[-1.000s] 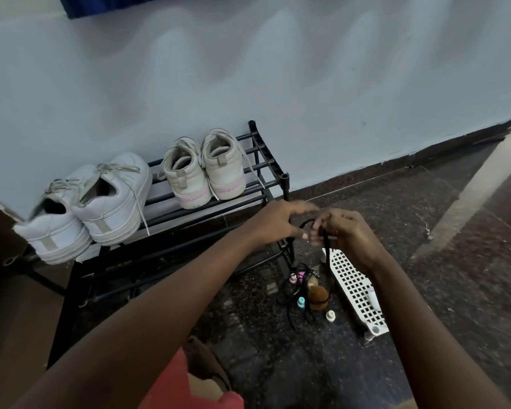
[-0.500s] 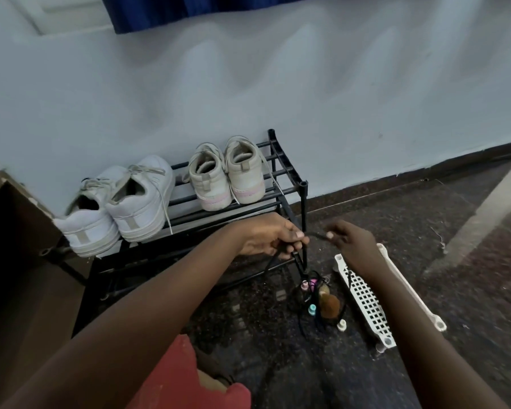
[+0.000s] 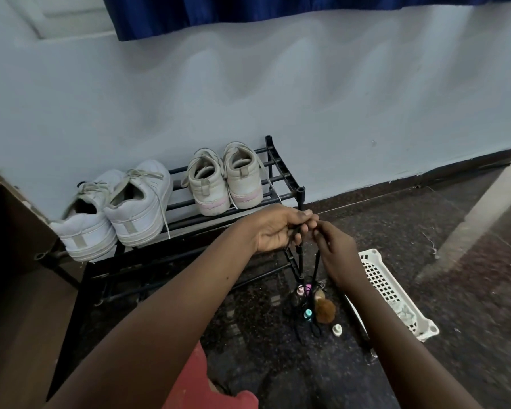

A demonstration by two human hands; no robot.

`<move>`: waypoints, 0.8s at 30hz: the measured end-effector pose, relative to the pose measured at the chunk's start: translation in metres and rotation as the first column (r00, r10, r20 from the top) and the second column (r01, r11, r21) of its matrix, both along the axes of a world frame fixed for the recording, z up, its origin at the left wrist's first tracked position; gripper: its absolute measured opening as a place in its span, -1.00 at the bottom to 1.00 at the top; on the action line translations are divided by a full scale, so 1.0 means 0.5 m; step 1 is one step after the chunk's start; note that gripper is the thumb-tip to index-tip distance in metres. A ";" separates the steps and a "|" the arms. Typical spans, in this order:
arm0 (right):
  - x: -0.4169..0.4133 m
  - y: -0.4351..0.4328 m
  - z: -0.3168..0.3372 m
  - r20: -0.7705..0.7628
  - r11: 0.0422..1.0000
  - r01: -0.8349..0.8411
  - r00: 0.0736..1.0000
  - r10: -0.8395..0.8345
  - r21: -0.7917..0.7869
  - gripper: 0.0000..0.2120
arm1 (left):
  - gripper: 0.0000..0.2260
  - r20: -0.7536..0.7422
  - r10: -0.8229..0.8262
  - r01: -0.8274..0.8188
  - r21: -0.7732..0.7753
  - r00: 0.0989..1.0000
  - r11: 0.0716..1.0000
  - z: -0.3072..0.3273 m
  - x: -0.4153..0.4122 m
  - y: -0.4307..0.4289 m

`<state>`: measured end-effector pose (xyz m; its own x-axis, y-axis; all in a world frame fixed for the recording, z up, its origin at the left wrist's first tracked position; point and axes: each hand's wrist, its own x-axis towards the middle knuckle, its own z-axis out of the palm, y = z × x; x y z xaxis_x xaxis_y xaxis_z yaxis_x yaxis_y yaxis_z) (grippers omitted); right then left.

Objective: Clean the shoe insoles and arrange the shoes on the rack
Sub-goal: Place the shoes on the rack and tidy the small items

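Observation:
A black metal shoe rack (image 3: 286, 175) stands against the pale wall. On its top shelf sit two white sneakers (image 3: 112, 211) at the left and two smaller cream sneakers with pink trim (image 3: 224, 181) at the right, heels toward me. In front of the rack's right corner my left hand (image 3: 275, 231) and my right hand (image 3: 334, 249) meet, both pinching a thin black cord (image 3: 316, 264). The cord hangs down to a cluster of small items on the floor.
On the dark stone floor lie a brown brush (image 3: 325, 309), small bottles with coloured caps (image 3: 307, 314) and a white perforated plastic basket (image 3: 393, 293). A brown cabinet (image 3: 15, 276) stands at the left. A blue curtain (image 3: 278, 10) hangs above.
My hands were apart half a second ago and have come together again on the black cord. The view has tilted upward, showing more wall and curtain.

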<state>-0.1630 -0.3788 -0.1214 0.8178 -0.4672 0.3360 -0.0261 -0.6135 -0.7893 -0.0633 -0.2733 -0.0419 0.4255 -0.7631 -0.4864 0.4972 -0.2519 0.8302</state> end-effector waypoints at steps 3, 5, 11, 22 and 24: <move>0.001 0.008 -0.010 0.004 0.997 0.072 0.997 -0.072 -0.028 -0.81 | -0.84 -0.024 0.076 -0.077 -0.047 0.997 0.996 0.002 0.002 -0.001; 0.002 0.008 -0.017 0.004 0.996 0.087 0.996 -0.087 0.033 -0.80 | -0.84 -0.030 0.143 -0.145 -0.075 0.989 0.987 -0.002 0.008 -0.001; 0.007 -0.001 -0.028 -0.120 0.997 0.003 0.993 0.006 0.079 -0.79 | -0.81 -0.057 0.333 -0.338 -0.139 0.941 0.931 -0.010 0.025 0.008; -0.040 -0.063 -0.082 -0.268 0.988 0.138 0.957 -0.113 0.075 -0.75 | -0.77 0.651 0.483 -0.625 -0.017 0.585 0.781 0.023 0.087 0.074; -0.050 -0.069 -0.080 -0.256 0.965 0.134 0.964 -0.074 0.226 -0.74 | -0.73 0.945 0.024 -0.600 0.187 0.326 0.778 0.040 0.084 0.090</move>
<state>-0.1879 -0.4132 -0.1613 0.8029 -0.5961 0.0010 -0.2894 -0.3912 -0.8736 -0.0211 -0.2284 -0.0221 0.9519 -0.2778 0.1291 -0.2934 -0.7053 0.6453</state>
